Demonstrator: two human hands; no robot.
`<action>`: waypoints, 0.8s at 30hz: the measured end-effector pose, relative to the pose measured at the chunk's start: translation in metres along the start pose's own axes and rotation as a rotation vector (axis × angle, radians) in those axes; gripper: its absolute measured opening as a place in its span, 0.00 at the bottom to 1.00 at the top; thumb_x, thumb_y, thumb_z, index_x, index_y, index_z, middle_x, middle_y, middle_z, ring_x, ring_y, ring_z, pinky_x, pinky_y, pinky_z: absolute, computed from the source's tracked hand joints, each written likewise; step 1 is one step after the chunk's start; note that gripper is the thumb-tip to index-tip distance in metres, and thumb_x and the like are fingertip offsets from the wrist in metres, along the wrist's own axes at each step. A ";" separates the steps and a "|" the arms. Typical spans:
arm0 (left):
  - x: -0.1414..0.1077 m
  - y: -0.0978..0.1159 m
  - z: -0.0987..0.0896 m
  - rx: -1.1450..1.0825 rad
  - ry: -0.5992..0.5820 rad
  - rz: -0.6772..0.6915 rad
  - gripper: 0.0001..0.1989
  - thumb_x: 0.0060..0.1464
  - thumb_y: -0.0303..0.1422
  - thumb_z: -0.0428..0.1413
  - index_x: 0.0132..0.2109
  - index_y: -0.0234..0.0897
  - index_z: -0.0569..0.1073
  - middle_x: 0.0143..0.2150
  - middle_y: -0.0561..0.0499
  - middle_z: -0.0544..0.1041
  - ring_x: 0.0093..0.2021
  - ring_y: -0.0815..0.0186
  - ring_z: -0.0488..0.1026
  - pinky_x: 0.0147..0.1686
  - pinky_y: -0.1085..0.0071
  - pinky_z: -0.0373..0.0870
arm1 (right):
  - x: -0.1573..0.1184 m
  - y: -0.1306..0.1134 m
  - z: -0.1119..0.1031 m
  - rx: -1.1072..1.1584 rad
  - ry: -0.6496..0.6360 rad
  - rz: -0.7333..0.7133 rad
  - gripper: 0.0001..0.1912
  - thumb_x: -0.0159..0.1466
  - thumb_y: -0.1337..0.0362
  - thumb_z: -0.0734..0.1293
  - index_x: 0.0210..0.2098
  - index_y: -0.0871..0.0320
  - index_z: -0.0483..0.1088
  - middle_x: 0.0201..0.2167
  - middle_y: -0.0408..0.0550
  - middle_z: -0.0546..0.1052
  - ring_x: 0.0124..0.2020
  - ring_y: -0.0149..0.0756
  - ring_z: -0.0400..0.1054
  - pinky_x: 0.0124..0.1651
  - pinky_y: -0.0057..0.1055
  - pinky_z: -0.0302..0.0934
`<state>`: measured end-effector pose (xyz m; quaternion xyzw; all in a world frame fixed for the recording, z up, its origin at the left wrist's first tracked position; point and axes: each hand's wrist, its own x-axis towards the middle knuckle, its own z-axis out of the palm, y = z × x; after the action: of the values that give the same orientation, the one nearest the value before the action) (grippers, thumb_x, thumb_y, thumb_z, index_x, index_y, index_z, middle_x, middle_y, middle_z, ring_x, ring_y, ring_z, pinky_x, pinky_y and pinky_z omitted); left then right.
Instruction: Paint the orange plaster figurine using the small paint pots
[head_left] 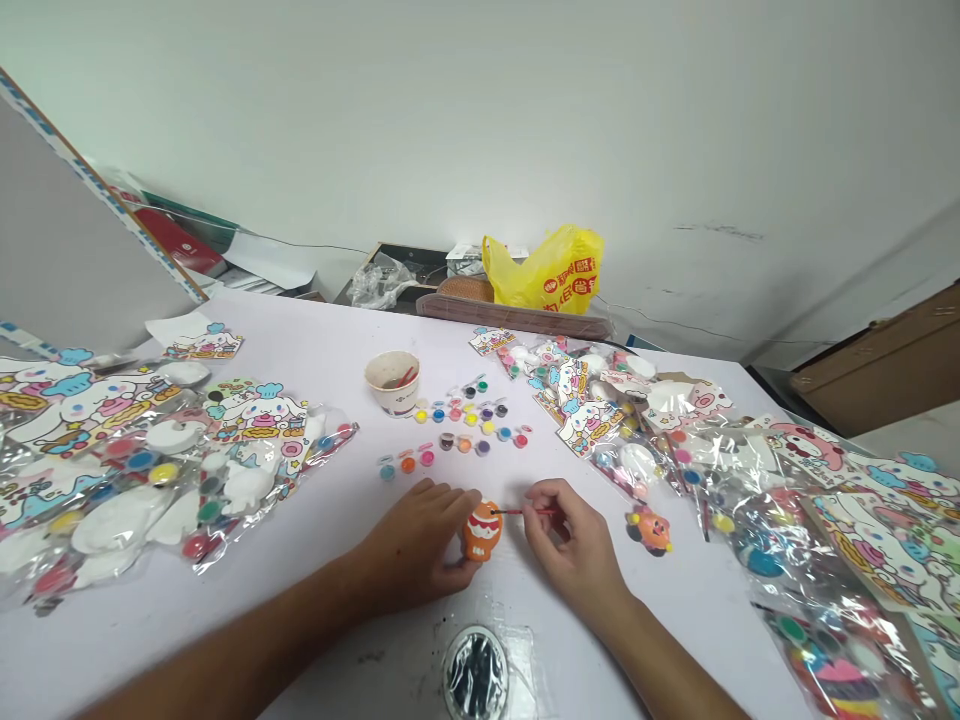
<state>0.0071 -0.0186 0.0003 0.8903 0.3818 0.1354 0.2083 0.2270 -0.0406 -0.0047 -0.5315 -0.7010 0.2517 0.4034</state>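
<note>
Between the fingers and thumb of my left hand [426,535] is a small orange figurine [484,540] with white and red markings, its painted face turned up. My right hand [574,540] pinches a thin red paintbrush [517,512], its dark tip at the figurine's upper part; whether it touches cannot be made out. Beyond the hands lie several small open paint pots [465,445] in many colours. A paper cup [393,385] with a red stick in it stands behind them. To the right of my right hand sits another painted orange figurine [651,532] with yellow parts.
Clear plastic packets of white figurines and paints cover the left [172,470] and right [720,450] sides of the white table. A round mirror-like disc [476,675] lies near the front edge. A yellow plastic bag [551,270] stands beyond the far edge, by the wall.
</note>
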 end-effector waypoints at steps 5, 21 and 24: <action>0.000 -0.001 0.000 0.003 0.001 0.001 0.16 0.49 0.30 0.56 0.46 0.38 0.64 0.40 0.48 0.74 0.37 0.58 0.69 0.40 0.62 0.61 | -0.001 0.001 0.000 0.019 0.007 0.019 0.01 0.67 0.65 0.62 0.38 0.54 0.66 0.26 0.40 0.68 0.25 0.30 0.63 0.28 0.25 0.60; 0.001 -0.001 0.000 -0.009 -0.007 0.009 0.16 0.50 0.30 0.56 0.47 0.38 0.64 0.41 0.48 0.75 0.38 0.58 0.70 0.40 0.62 0.61 | -0.002 -0.002 0.000 -0.026 0.012 -0.036 0.02 0.66 0.67 0.63 0.39 0.54 0.66 0.28 0.41 0.68 0.26 0.31 0.64 0.29 0.27 0.60; 0.002 -0.002 0.000 -0.004 -0.002 0.011 0.16 0.50 0.30 0.56 0.47 0.38 0.64 0.41 0.48 0.75 0.38 0.58 0.70 0.41 0.62 0.61 | -0.002 -0.001 0.000 -0.017 0.014 -0.050 0.03 0.66 0.68 0.63 0.39 0.54 0.65 0.28 0.41 0.67 0.26 0.31 0.63 0.29 0.27 0.60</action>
<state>0.0074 -0.0159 -0.0007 0.8919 0.3765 0.1366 0.2098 0.2270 -0.0432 -0.0044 -0.5191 -0.7133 0.2317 0.4100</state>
